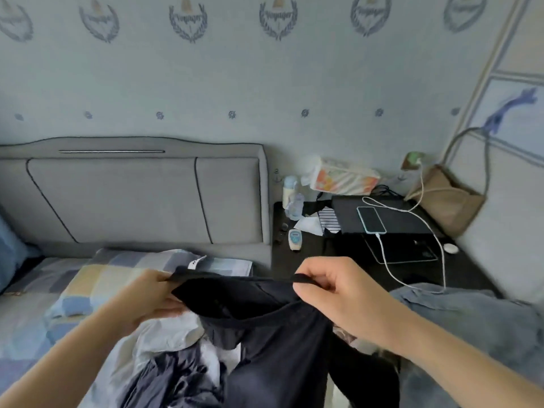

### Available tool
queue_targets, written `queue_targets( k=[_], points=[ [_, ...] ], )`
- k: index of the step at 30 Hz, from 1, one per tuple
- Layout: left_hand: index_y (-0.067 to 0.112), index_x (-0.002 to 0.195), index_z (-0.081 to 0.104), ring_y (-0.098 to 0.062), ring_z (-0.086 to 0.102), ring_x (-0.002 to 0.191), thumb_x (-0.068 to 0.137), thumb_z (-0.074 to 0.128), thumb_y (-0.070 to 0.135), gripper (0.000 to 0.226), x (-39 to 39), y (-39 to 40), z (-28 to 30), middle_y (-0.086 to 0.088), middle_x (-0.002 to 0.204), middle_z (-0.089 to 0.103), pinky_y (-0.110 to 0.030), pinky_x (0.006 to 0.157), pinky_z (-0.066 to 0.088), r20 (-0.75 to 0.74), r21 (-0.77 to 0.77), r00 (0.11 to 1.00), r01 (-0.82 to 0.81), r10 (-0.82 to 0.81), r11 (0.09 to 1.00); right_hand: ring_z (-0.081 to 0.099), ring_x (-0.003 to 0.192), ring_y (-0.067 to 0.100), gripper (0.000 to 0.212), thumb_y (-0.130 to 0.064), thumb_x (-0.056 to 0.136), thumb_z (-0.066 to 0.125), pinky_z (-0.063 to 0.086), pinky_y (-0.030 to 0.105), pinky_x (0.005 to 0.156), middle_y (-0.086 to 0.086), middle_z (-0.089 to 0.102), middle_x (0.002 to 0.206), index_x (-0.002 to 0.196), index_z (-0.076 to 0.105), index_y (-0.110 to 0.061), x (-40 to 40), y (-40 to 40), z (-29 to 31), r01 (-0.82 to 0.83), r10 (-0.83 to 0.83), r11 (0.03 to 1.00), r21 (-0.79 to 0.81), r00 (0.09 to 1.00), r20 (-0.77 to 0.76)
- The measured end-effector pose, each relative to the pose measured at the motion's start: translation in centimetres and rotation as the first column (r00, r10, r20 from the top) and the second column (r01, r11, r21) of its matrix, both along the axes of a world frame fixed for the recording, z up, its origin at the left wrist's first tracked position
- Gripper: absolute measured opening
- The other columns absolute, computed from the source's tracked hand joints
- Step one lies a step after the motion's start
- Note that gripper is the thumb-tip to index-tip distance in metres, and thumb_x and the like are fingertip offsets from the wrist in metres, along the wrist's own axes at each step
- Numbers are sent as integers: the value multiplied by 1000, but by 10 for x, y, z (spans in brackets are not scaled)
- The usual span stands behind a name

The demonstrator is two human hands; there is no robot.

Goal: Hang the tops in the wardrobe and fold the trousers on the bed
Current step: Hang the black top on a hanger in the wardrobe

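Note:
A pair of black trousers [265,325] hangs in front of me, held up by the waistband above the bed [35,313]. My left hand [147,295] pinches the waistband's left end and my right hand [338,293] pinches its right end, so the band is stretched between them. The legs drop down over a pile of clothes: a white garment [164,334] and a dark blue-grey one [170,378]. A grey-blue denim garment [471,325] lies at the right. The wardrobe is out of view.
A grey padded headboard [132,195] stands behind the checked pillow [117,269]. The dark bedside table [368,251] carries a laptop [388,213], a charging phone [371,219], bottles and a tissue pack [344,176]. A tan bag [450,198] hangs by the wall.

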State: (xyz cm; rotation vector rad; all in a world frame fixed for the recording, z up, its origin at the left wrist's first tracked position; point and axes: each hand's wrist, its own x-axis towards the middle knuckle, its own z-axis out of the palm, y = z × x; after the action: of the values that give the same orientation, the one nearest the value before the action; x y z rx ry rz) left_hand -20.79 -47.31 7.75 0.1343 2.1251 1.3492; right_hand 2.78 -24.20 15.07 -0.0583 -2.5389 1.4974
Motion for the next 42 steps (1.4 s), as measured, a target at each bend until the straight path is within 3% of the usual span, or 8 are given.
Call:
queue_targets(
  k=[4,9,16,22,29,34,38,42],
  points=[
    [5,80,65,-13,63,44,95,47,9,23,76,92,17,-5,54,65,-25,42,53,288,402,958,-112,-10,909,32,51,4,22,-23,88,52,28,19,51,-9,39,52,68,48,-16,83,46,-6,152,-173,971,182,979,108],
    [3,83,61,-21,58,53,93,50,4,15,201,204,48,-12,61,59,-28,55,46,128,253,975,148,-184,956,38,53,4,27,-33,78,58,31,22,52,-9,44,59,60,41,-24,211,119,-23,201,-361,906,373,826,433],
    [10,60,67,-18,56,49,91,53,-2,36,376,300,87,-11,61,55,-22,47,45,77,317,711,647,-699,693,58,64,14,42,-60,75,59,37,28,51,-4,60,76,80,55,-19,336,156,-69,177,-597,760,625,569,565],
    [6,75,63,-19,51,57,79,61,6,5,451,361,81,-11,66,51,-28,57,39,-29,250,466,860,-884,445,60,70,15,32,-48,78,61,44,28,62,-1,62,72,81,59,-16,395,178,-73,438,-627,772,461,648,433],
    [9,73,63,-17,60,67,73,69,-4,15,434,443,42,-10,71,66,-35,71,53,-463,-256,257,878,-849,405,63,42,18,50,-24,96,46,48,27,55,6,58,40,50,50,-7,481,247,-39,949,-944,247,196,190,271],
    [30,71,52,-23,54,68,79,63,19,17,443,517,15,6,71,56,-31,59,41,-719,-475,55,689,-693,548,59,48,18,42,-25,91,44,53,38,59,4,61,47,53,52,-8,513,256,-9,806,-999,41,590,47,5],
    [16,85,58,-28,50,69,85,52,19,7,450,589,12,-2,76,55,-33,61,41,-667,-646,-64,546,-742,533,43,45,20,40,-40,89,40,32,30,44,-3,43,48,55,34,-20,509,255,13,548,-969,-228,804,-49,-242],
    [10,80,64,-16,68,47,85,70,27,18,465,648,16,-6,67,68,-24,42,49,-422,-477,49,838,-905,267,54,69,18,26,-32,95,39,46,36,60,-6,56,72,76,53,-20,517,276,23,610,-966,-245,753,-93,-239]
  ],
)
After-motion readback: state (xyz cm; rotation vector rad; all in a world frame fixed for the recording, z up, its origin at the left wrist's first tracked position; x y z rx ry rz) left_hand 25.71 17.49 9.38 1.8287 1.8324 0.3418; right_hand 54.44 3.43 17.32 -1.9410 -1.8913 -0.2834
